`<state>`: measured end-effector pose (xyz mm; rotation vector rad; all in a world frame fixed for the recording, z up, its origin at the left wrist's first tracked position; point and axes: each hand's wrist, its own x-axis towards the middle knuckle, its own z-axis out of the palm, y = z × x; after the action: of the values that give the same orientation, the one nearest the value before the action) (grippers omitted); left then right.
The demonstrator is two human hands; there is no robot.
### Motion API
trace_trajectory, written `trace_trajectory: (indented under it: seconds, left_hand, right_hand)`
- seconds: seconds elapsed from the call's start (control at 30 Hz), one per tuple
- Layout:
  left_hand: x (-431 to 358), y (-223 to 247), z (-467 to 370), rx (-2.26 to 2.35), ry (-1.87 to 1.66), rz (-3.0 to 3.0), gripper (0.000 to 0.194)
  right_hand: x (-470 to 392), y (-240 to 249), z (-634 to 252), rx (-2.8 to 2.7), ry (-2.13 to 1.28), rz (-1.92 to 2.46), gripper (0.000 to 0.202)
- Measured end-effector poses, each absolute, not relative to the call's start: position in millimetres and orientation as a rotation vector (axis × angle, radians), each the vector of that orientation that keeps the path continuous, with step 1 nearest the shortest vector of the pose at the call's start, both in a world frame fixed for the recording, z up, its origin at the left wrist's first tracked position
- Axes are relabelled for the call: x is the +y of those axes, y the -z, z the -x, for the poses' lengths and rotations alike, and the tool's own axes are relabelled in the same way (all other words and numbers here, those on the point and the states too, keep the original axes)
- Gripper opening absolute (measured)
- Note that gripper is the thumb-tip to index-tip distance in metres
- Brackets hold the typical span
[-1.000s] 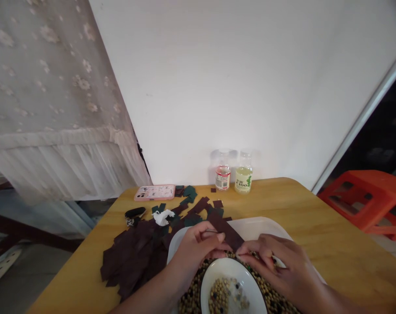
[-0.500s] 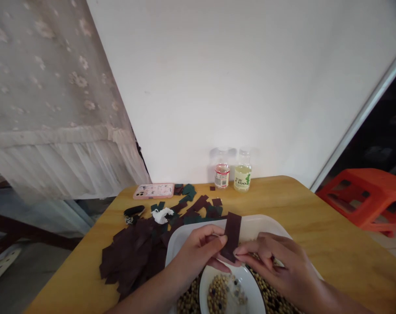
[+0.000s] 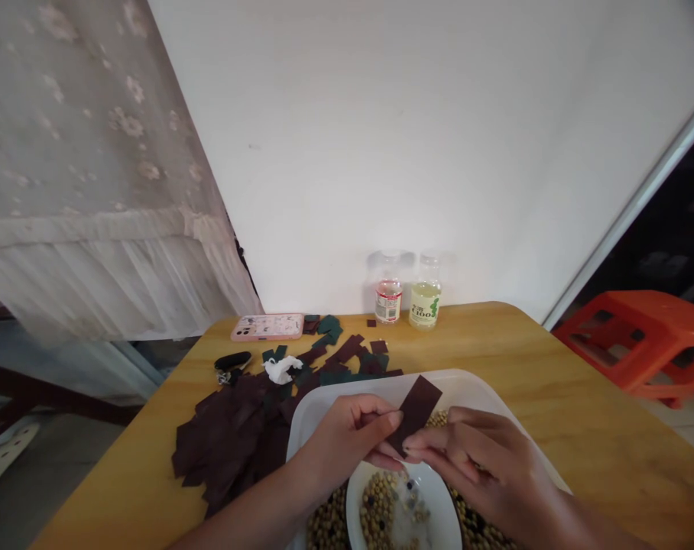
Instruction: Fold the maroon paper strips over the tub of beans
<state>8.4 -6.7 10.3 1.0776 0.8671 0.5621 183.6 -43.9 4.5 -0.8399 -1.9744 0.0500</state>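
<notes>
A dark brown fabric strip [image 3: 420, 403] is pinched between the thumb and fingers of my left hand [image 3: 367, 431]. At the strip's lower end, the thumb and fingertips of my right hand [image 3: 478, 454] are closed together; a tiny dark bit shows at their tips, too small to name. Both hands are over a white tray [image 3: 478, 386] full of tan and dark beads [image 3: 327, 523]. Beneath them in the tray sits a white bowl [image 3: 447, 508] with more tan and black beads [image 3: 381, 500] inside, partly hidden by my fingers.
Left of the tray lies a heap of dark brown pieces [image 3: 232, 435], with green pieces [image 3: 329, 328] behind. Near them are a crumpled white tissue [image 3: 281, 370], a black key fob [image 3: 232, 361] and a pink phone [image 3: 270, 327]. Two bottles [image 3: 389, 302] [image 3: 426, 304] stand against the wall; a red stool [image 3: 645, 328] is at right.
The brown strip has turned, its upper end now leaning to the right. My right fingertips have shifted slightly left along its lower end. The whole view has moved a little.
</notes>
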Motion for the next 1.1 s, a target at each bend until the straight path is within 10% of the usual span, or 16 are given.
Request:
trace_trajectory:
  seconds: [1.1]
  left_hand:
    - [-7.5, -7.5, -9.1, 0.849, -0.579, -1.089, 0.035]
  right_hand:
    - [-41.2, 1.6, -189.4, -2.029, 0.019, 0.89, 0.02]
